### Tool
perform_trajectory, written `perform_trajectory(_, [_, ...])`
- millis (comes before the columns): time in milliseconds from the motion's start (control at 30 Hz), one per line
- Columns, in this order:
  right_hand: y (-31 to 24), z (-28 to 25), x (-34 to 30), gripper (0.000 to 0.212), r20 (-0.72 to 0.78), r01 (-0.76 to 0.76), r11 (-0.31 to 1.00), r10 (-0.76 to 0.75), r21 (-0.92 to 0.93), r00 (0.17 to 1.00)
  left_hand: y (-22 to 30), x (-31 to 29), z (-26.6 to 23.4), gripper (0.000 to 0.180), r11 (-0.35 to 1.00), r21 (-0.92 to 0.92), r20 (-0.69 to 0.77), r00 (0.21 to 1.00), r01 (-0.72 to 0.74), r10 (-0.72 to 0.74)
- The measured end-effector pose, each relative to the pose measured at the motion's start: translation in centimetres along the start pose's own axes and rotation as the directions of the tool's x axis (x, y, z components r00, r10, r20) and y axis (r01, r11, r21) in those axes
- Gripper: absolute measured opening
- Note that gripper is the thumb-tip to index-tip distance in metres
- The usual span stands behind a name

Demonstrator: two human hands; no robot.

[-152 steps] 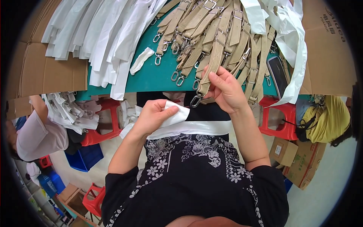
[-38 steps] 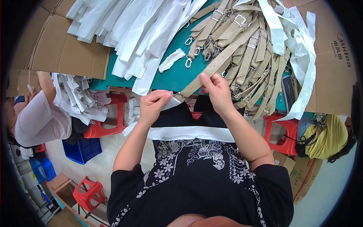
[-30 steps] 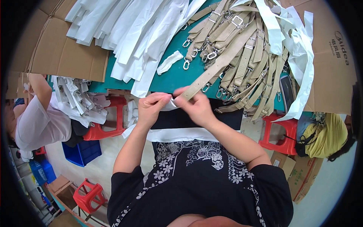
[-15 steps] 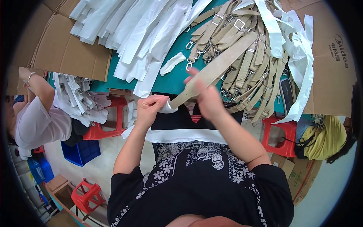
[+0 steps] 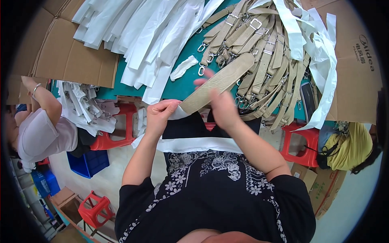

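Note:
Pinched in my left hand [image 5: 161,114] is the mouth of a white sleeve [image 5: 177,114], a thin one like those piled on the table. The lower end of a wide beige strap [image 5: 231,72] goes into it. My right hand [image 5: 223,108], partly blurred, has the strap between thumb and fingers a little above the sleeve. The strap's rounded upper end lies over a heap of beige straps [image 5: 259,77] with metal buckles and clips. Across my lap lies a long white strip [image 5: 198,144]. How far the strap reaches inside the sleeve is hidden.
Many white sleeves [image 5: 142,40] are spread on the green table [image 5: 184,87], beside a crumpled white piece [image 5: 184,68]. A phone [image 5: 308,101] lies right of the heap. Cardboard boxes [image 5: 81,44] flank the table. Red stools [image 5: 302,141] stand below; another person [image 5: 44,121] sits at left.
The strap has slid down and left toward my left hand, so its narrow end has gone into the sleeve and its upper end is lower. Both hands stay nearly in place.

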State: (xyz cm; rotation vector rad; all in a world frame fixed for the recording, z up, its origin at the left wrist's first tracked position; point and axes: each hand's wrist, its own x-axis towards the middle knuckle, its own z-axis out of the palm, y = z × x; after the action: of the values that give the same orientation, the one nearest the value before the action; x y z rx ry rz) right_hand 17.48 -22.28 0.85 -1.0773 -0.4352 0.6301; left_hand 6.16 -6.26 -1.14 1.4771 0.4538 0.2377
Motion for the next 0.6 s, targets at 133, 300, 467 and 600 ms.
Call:
perform_trajectory(133, [-4.1,-0.9,1.4,0.049,-0.233,-0.008,0.969,0.067,0.246,0.97,0.1,-0.2,0.1,0.014,1.0,0.008,-0.022,1.0,-0.006,0.006])
perform_trajectory(300, [-0.3,2.5,-1.0,0.038,0.077,0.086,0.962,-0.068,-0.258,0.995,0.6,-0.8,0.8,0.014,0.996,-0.078,-0.001,1.0,0.031,-0.031])
perform_trajectory(467, [-3.3,0.1,0.0,0.031,-0.235,0.111,0.979,-0.15,-0.169,0.96,-0.8,-0.4,-1.0,0.013,0.999,0.011,-0.06,0.997,-0.039,0.039])
perform_trajectory(600, [-5.7,1.1,0.1,0.022,-0.219,0.103,0.978,-0.142,-0.181,0.965,-0.7,-0.3,-1.6,0.012,0.998,-0.001,0.025,0.998,-0.058,0.058])
